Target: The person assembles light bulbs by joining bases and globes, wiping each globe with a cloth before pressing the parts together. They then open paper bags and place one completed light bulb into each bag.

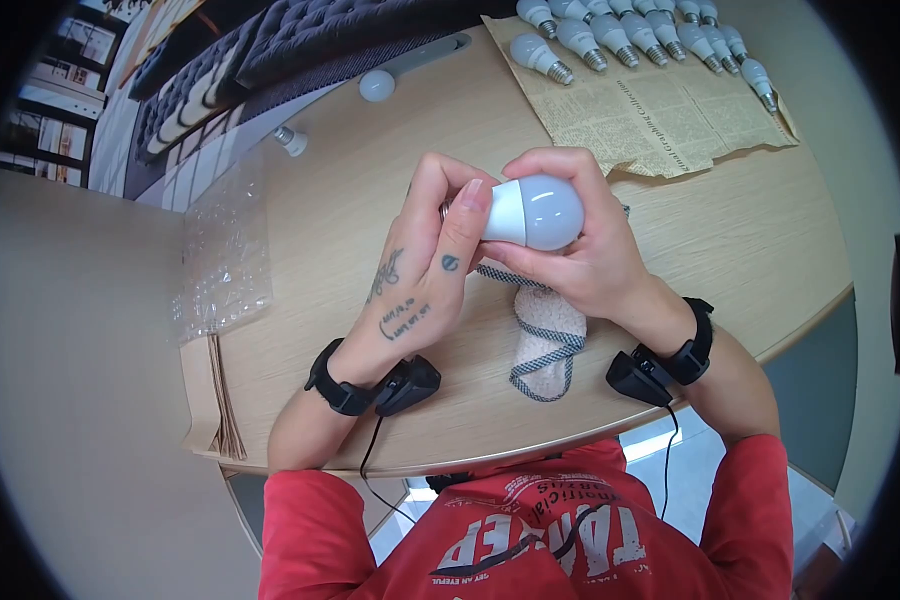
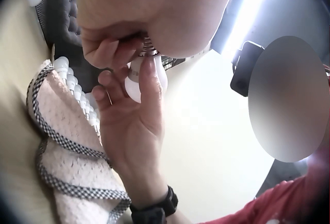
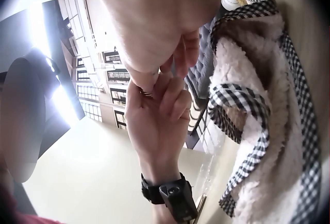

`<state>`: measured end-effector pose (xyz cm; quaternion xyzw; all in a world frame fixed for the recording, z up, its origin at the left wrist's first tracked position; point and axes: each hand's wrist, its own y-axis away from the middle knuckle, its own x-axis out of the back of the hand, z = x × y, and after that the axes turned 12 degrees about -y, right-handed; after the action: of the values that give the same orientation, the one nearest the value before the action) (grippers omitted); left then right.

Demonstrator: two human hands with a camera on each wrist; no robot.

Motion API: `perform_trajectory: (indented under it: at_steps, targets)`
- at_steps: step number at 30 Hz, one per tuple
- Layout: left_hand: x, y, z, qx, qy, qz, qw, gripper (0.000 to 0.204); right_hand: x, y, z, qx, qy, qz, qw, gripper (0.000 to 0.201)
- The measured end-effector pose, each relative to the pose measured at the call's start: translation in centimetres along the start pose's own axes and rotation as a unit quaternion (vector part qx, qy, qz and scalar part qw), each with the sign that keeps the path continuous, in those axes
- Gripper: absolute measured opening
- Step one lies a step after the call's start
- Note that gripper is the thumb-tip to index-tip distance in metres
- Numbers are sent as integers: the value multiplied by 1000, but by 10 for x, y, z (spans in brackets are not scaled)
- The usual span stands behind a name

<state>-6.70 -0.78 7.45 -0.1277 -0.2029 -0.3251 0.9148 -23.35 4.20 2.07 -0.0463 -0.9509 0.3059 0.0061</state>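
Note:
Both hands hold one light bulb (image 1: 553, 212) sideways above the table, its white dome toward the right. My left hand (image 1: 432, 255) curls its fingers about the screw-base end, with the thumb along the white collar. Metal threads show between the hands in the left wrist view. Around the dome end, my right hand (image 1: 602, 245) grips with thumb and fingers on opposite sides. Below the hands lies a crumpled pale pink plush cloth (image 1: 552, 308) with black-and-white checked trim. Its folds also fill the side of the right wrist view.
Several bulbs (image 1: 610, 38) lie in rows on printed brown paper (image 1: 625, 120) at the back right. Another bulb (image 1: 377, 85) stands at the back, with one more (image 1: 290, 140) lying left of it. Clear plastic packaging (image 1: 225, 255) and folded brown paper (image 1: 210, 400) sit at the left edge.

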Motion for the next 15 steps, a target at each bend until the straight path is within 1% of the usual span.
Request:
perform_trajectory:
  at_steps: [2, 5, 8, 10, 13, 14, 15]
  targets:
    - [-1, 0, 1, 1, 3, -1, 1000, 28, -1, 0, 1, 10, 1, 7, 1000, 53]
    - [-5, -1, -3, -23, -10, 14, 1000, 30, -5, 2, 1, 27, 4, 21, 999, 54]
    - [-11, -1, -6, -25, 12, 32, 999, 31, -6, 3, 2, 31, -2, 28, 999, 56]
    - [-10, -2, -7, -8, 10, 29, 999, 32, -7, 4, 2, 23, -1, 26, 999, 58]
    - [-7, -1, -6, 32, 29, 17, 999, 32, -6, 2, -4, 49, 68, 3, 997, 61]
    - [-6, 0, -6, 47, 39, 13, 998, 32, -6, 1, -6, 2, 12, 5, 1000, 63]
    - [-6, 0, -10, 48, 84, 2, 995, 32, -6, -1, -8, -44, -43, 7, 998, 64]
